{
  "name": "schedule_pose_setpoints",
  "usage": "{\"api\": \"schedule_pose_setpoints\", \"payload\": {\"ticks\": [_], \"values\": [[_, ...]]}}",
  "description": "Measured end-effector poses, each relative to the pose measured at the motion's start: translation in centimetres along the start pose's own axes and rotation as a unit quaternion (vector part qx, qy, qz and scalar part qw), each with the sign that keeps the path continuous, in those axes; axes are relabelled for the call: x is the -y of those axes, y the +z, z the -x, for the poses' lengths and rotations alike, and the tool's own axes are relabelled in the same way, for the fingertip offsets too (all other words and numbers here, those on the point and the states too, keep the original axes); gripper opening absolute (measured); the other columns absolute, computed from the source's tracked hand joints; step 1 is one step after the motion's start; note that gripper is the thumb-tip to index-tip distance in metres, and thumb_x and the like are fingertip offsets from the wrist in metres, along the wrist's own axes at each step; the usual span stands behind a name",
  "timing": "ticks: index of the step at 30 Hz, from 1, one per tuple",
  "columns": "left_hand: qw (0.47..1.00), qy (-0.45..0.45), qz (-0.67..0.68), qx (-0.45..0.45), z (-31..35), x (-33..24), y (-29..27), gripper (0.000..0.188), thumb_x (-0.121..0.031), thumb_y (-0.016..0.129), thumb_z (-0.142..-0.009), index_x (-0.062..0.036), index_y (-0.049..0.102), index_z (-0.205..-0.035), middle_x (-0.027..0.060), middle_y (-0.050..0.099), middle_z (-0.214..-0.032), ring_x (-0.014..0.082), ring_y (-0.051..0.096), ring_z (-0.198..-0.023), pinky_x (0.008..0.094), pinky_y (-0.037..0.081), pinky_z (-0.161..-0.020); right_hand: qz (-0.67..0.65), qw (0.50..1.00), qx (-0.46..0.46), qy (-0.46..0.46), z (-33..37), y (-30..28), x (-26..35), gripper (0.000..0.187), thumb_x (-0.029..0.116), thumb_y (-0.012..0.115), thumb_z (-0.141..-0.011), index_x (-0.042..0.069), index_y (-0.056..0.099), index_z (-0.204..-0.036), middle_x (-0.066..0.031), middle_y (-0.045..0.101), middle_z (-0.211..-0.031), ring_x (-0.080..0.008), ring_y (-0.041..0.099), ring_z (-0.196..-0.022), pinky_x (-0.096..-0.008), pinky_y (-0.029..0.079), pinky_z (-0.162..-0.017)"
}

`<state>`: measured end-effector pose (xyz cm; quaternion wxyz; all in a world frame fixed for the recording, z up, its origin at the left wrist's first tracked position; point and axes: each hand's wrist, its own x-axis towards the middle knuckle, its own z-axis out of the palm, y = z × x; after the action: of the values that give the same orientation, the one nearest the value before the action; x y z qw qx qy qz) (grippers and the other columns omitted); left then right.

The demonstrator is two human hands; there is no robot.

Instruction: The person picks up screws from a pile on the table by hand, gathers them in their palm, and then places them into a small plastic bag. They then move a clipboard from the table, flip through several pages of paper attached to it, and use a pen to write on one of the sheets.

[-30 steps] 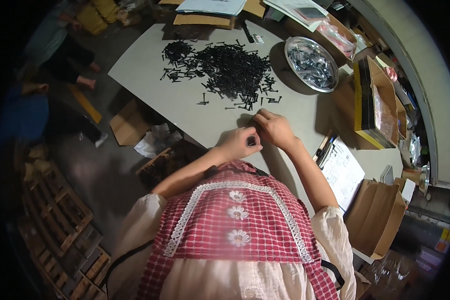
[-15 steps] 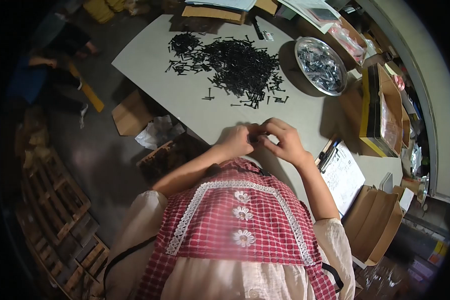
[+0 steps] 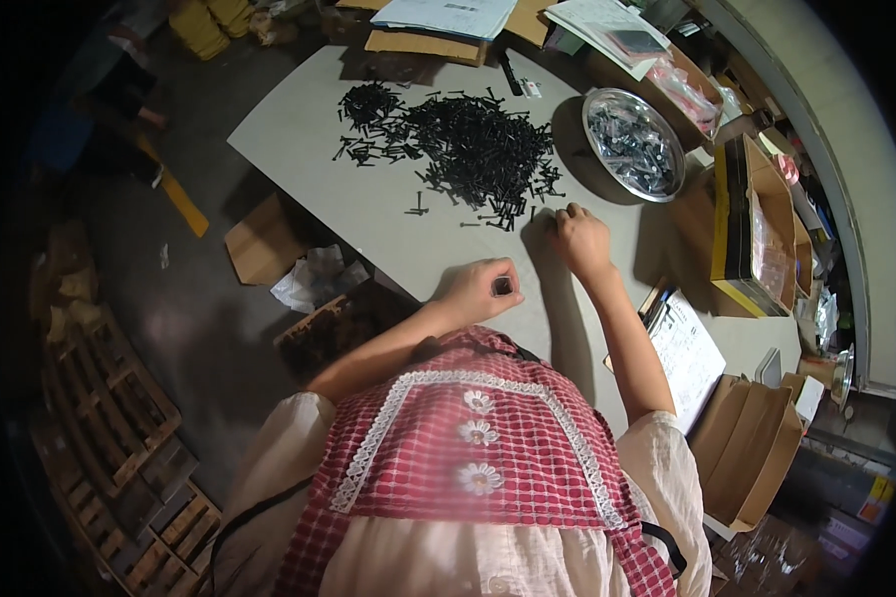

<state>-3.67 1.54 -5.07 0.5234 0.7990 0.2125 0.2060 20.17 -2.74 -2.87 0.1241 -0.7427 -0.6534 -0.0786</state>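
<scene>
My left hand (image 3: 480, 289) is curled near the table's front edge around a small clear plastic bag (image 3: 502, 288). The bag's mouth faces up, and its inside looks dark. Farther forward and to the right, my right hand (image 3: 580, 239) is at the table surface with its fingertips pinched together. What they grip, if anything, is too small to make out. Just left of those fingertips is the near right edge of a large pile of black screws (image 3: 478, 149). A few loose screws (image 3: 417, 205) lie apart from the pile.
A steel bowl (image 3: 591, 149) of small clear packets stands right of the pile. Cardboard boxes (image 3: 732, 234), a clipboard with papers (image 3: 689, 348) and more papers (image 3: 448, 15) line the table's right and far sides. Pallets (image 3: 119, 428) lie on the floor; another person (image 3: 119, 90) is at far left.
My right hand has left my left hand and moved forward to the right edge of the screw pile. The left hand stays near the front edge, the bag's mouth now showing.
</scene>
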Motion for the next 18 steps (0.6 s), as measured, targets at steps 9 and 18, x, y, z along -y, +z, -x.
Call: {"api": "schedule_pose_setpoints", "payload": {"ticks": [9, 18], "values": [[0.998, 0.042, -0.014, -0.050, 0.2, 0.9, 0.8, 0.021, -0.018, 0.073, -0.079, -0.0064, 0.063, -0.092, 0.0086, 0.070, -0.088, 0.0274, 0.069, -0.082, 0.0364, 0.054, -0.072, -0.326, 0.942, -0.077, 0.014, 4.4, -6.3, 5.0, 0.018, 0.006, 0.068, -0.083, 0.005, 0.070, -0.101, -0.0093, 0.065, -0.088, -0.0269, 0.064, -0.072, -0.0354, 0.051, -0.062], [0.998, 0.015, -0.059, -0.007, 0.3, 1.3, 0.2, 0.030, -0.021, 0.070, -0.073, -0.0075, 0.066, -0.099, 0.0125, 0.071, -0.092, 0.0318, 0.069, -0.083, 0.0401, 0.055, -0.072, -0.254, 0.950, 0.018, -0.182, 5.4, -7.0, 6.9, 0.043, 0.007, 0.070, -0.068, 0.008, 0.069, -0.111, -0.0151, 0.061, -0.125, -0.0381, 0.057, -0.116, -0.0467, 0.047, -0.098]]}}
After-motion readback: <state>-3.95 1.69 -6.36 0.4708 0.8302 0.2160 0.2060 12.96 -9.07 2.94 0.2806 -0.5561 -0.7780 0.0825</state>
